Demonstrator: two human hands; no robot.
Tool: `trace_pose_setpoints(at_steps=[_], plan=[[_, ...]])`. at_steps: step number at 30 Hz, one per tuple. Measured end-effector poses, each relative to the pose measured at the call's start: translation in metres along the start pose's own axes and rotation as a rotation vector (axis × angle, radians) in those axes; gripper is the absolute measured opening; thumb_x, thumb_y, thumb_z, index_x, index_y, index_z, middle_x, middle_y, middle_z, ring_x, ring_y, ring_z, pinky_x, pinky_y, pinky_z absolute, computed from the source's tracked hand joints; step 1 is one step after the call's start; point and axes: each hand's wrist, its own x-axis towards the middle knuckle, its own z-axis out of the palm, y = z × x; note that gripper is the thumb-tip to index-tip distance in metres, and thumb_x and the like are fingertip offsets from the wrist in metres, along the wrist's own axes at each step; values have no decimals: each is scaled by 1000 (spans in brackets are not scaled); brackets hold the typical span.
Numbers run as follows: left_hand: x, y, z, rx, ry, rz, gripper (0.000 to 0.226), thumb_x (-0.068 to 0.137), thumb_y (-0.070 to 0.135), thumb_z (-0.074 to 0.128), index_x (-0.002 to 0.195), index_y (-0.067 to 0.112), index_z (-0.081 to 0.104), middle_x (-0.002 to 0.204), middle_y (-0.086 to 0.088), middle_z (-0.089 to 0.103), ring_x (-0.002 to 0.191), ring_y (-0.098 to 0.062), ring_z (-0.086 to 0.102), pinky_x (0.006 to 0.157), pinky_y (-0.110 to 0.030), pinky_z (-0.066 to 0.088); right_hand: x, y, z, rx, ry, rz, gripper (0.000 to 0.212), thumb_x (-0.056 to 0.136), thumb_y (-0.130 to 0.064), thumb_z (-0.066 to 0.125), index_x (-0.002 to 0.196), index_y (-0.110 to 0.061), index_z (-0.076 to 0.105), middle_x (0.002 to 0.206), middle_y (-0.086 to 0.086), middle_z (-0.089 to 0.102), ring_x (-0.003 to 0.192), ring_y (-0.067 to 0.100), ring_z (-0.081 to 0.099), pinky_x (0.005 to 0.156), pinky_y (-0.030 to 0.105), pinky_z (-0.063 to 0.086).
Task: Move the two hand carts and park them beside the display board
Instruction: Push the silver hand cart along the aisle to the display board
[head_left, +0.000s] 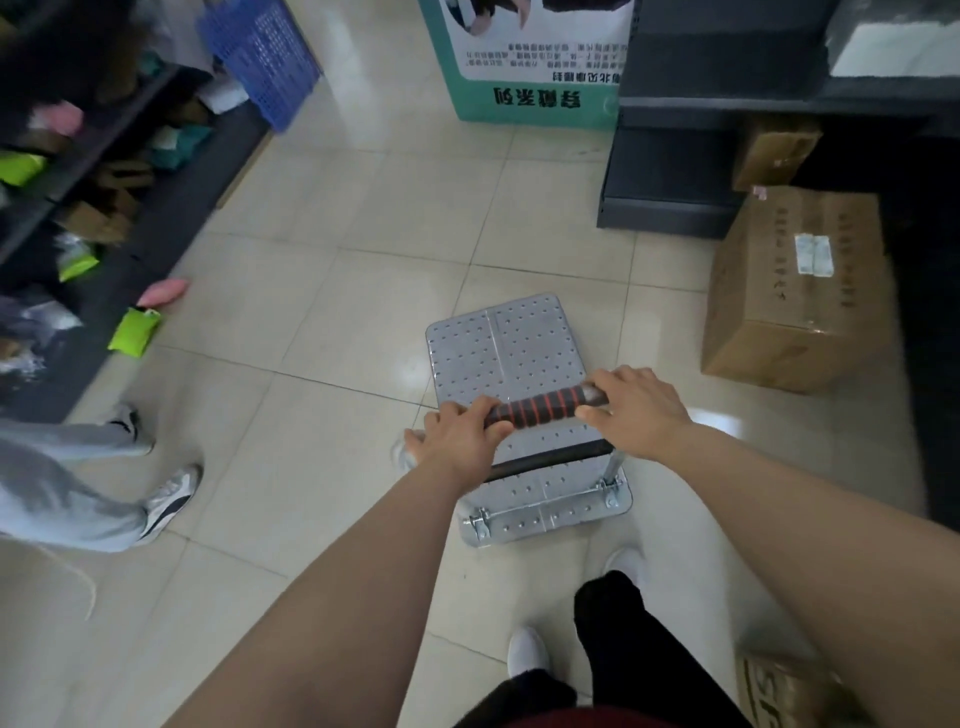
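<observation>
Both hands are clamped on the hand cart's handle (545, 405), a bar wrapped in black foam with red rings. The left hand (460, 434) curls over its left end and the right hand (636, 410) wraps the right end, thumb on the near side. The striped grip shows between them.

The hand cart (506, 353) stands on the pale tiled floor (363, 260), directly under and ahead of the hands. Its grey studded metal platform stretches forward from the handle. Below the wrists, the handle's hinge brackets sit at the platform's near edge.

Far ahead of the hands, well apart from the cart, stands the teal display board (535, 98) with printed text. A dark shelving unit (670, 176) stands just right of the board.

Ahead and to the right of the right hand, a large cardboard box (795, 291) rests on the floor, with a smaller carton (774, 153) beyond it.

Far left of the left hand runs a dark shelf rack (78, 171) holding packets. A green packet (134, 332) and a pink one (163, 292) lie at its foot, and a blue plastic crate (265, 57) leans farther ahead.

Another person's legs (78, 488) in grey trousers and sneakers stand left of the left forearm.
</observation>
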Motion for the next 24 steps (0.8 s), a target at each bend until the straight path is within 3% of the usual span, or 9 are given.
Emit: trace_pose_setpoints(at_steps=[12,20,24], plan=[[100,-23,-57,-167,40,29,25,87,56,44,111,51,48,117,2,45,112,-26,37,99,-51,18,107,-23,-30,-50,-31,-62,40,91,-50,43,120,-23,45,116,8,52,107,27,42,97,42,39],[181,-88,-110,-106,24,124,23,86,57,44,108,52,47,114,5,46,113,-24,39,101,-51,19,174,-91,-27,-3,11,8,41,91,-49,42,122,-22,45,117,9,52,109,27,42,97,42,39],[227,-129,-145,-61,-1,200,24,86,57,43,109,50,47,114,3,47,114,-25,39,104,-58,17,211,-140,-18,27,39,83,41,92,-48,41,125,-23,44,120,9,52,110,27,43,100,41,37]])
